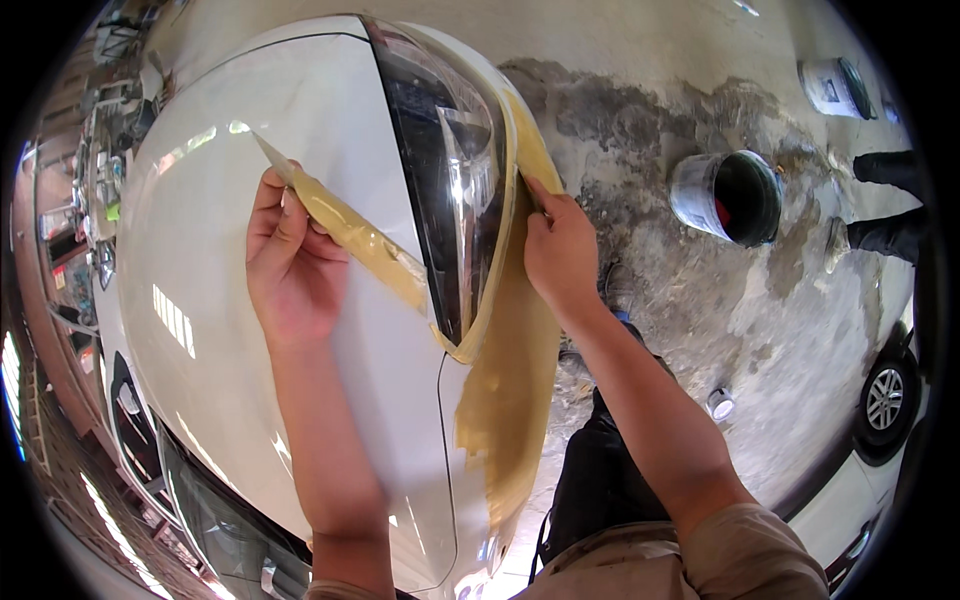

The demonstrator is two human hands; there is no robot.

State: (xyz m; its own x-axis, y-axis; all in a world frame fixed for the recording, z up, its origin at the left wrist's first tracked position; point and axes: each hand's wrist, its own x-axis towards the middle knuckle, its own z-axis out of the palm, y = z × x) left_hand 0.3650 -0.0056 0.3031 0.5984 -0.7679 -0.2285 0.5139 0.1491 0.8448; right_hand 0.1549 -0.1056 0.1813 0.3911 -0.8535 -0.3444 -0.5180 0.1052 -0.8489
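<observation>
A white car's front corner lies before me, with its headlight (460, 170) edged by yellowish masking tape (515, 170). My left hand (292, 265), above the hood (200, 240), pinches a long strip of masking tape (365, 245) smeared with yellow putty. The strip's pale pointed end sticks out past my fingers; its other end hangs by the headlight's lower corner. My right hand (562, 250) is curled at the headlight's outer edge, index finger and thumb against the yellow-coated fender (510, 400). Whatever lies between those fingertips is too small to make out.
To the right, a bucket (695, 195) stands on the stained concrete floor (660, 300), with another bucket (830, 88) farther off. A small can (720, 403) sits nearer me. Another person's legs (885, 235) and a white car's wheel (886, 398) are at the right rim.
</observation>
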